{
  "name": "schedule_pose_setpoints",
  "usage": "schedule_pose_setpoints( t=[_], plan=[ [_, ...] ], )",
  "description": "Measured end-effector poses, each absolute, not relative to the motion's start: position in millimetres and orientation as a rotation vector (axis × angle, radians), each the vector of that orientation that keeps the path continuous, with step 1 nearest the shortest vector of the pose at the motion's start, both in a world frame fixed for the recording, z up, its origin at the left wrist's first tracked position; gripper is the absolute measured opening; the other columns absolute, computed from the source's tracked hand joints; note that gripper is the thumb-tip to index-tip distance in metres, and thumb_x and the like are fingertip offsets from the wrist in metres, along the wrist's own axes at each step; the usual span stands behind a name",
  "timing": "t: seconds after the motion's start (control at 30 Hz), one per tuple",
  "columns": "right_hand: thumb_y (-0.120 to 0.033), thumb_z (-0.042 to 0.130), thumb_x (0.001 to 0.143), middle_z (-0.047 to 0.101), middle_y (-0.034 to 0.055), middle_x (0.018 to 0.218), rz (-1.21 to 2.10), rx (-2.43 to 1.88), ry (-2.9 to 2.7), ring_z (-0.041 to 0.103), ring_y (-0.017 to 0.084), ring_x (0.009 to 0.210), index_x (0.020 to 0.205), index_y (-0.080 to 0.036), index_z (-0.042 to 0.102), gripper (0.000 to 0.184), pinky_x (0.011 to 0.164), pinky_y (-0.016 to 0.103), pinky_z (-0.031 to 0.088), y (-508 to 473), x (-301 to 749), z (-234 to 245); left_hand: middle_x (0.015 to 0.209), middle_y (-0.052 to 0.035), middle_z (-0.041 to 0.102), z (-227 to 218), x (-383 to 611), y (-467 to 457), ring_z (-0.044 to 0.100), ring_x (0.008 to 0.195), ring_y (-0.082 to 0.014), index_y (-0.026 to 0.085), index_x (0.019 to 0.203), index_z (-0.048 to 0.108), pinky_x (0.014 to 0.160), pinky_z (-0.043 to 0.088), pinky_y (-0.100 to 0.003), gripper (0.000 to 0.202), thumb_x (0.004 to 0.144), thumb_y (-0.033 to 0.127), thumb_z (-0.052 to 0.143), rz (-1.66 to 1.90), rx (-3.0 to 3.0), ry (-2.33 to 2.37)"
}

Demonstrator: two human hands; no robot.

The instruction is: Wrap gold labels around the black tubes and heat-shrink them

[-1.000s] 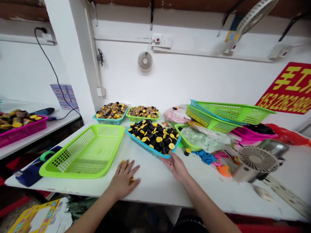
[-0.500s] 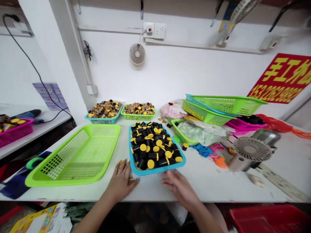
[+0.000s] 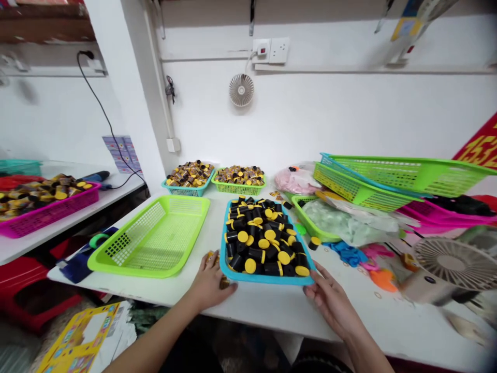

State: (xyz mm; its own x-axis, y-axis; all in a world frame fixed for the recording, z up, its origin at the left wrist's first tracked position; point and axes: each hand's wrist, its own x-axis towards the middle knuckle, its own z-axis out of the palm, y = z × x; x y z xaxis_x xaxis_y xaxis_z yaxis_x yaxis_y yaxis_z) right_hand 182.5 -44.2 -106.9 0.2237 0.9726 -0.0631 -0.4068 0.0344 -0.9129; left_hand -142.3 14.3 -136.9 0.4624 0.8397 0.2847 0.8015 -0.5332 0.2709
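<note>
A blue basket [image 3: 267, 280] heaped with black cylinders with yellow caps [image 3: 267, 235] stands on the white table in front of me. At its near right corner is my right hand [image 3: 332, 300], fingers and thumb closed around the rim. My left hand [image 3: 209, 285] lies palm down beside the basket's near left corner, its fingers stretched out over small yellow-brown printed pieces [image 3: 224, 282], mostly hidden beneath it. Left of that hand, a light green basket [image 3: 155, 238] has nothing in it.
Two baskets of labelled cylinders [image 3: 190, 173] stand against the wall. To the right are stacked green baskets [image 3: 388, 176], plastic bags [image 3: 337, 220], balloon-like coloured pieces [image 3: 349, 254] and a small fan [image 3: 450, 264]. A magenta basket [image 3: 50, 207] sits on the left table.
My view has turned left. My right hand has gone from the near rim of the blue basket to its right corner and closed there. My left hand stays over the printed pieces.
</note>
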Motion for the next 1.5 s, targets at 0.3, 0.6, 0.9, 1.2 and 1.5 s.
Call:
schedule_pose_setpoints(
  t=[0.3,0.6,0.9,1.2,1.5],
  plan=[
    [-0.038,0.092,0.055,0.063,-0.0048,0.059,1.133,-1.034,-0.708,0.054,0.008,0.044,0.106,-0.016,0.060,0.064,0.040,0.017,0.048,-21.9,201.7,-97.2,0.152,-0.0081,0.047,-139.0,-128.1,36.5,0.020,0.149,-0.0420,0.030,0.141,0.054,0.120,0.010,-0.063,0.063,0.084,0.057,0.060,0.506,2.589,1.428],
    [-0.024,0.089,0.053,0.071,-0.0006,0.067,1.193,-1.105,-0.586,0.070,0.018,0.051,0.088,-0.018,0.057,0.048,0.047,0.024,0.061,-22.6,209.9,-101.5,0.161,-0.0070,0.032,-111.4,-178.5,-19.8,0.018,0.152,-0.0266,0.024,0.151,0.039,0.123,0.018,-0.053,0.052,0.101,0.038,0.033,0.661,2.852,1.128],
    [-0.024,0.083,0.063,0.076,0.0002,0.082,1.132,-0.972,-0.555,0.075,0.020,0.065,0.088,-0.016,0.063,0.033,0.061,0.034,0.067,-18.2,196.8,-107.7,0.121,-0.0120,0.069,-125.1,-265.3,-22.9,0.053,0.120,-0.0379,0.023,0.107,0.070,0.106,-0.001,-0.080,0.026,0.098,0.035,0.049,0.907,2.670,2.200],
    [-0.029,0.082,0.067,0.075,0.0003,0.082,1.082,-0.979,-0.568,0.074,0.017,0.065,0.089,-0.016,0.064,0.032,0.061,0.029,0.066,-19.7,191.9,-109.2,0.131,-0.0128,0.062,-110.0,-215.3,21.7,0.048,0.123,-0.0371,0.028,0.121,0.066,0.099,-0.001,-0.086,0.029,0.098,0.035,0.049,0.894,2.585,2.020],
    [-0.052,0.085,0.063,0.072,-0.0052,0.076,1.005,-0.932,-0.604,0.071,0.014,0.064,0.091,-0.022,0.055,0.050,0.063,0.029,0.063,-32.9,175.2,-114.4,0.134,-0.0154,0.044,-154.1,-175.0,-19.9,0.040,0.128,-0.0343,0.025,0.118,0.068,0.112,0.030,-0.061,0.030,0.089,0.023,0.060,1.472,2.795,1.677]
  ],
)
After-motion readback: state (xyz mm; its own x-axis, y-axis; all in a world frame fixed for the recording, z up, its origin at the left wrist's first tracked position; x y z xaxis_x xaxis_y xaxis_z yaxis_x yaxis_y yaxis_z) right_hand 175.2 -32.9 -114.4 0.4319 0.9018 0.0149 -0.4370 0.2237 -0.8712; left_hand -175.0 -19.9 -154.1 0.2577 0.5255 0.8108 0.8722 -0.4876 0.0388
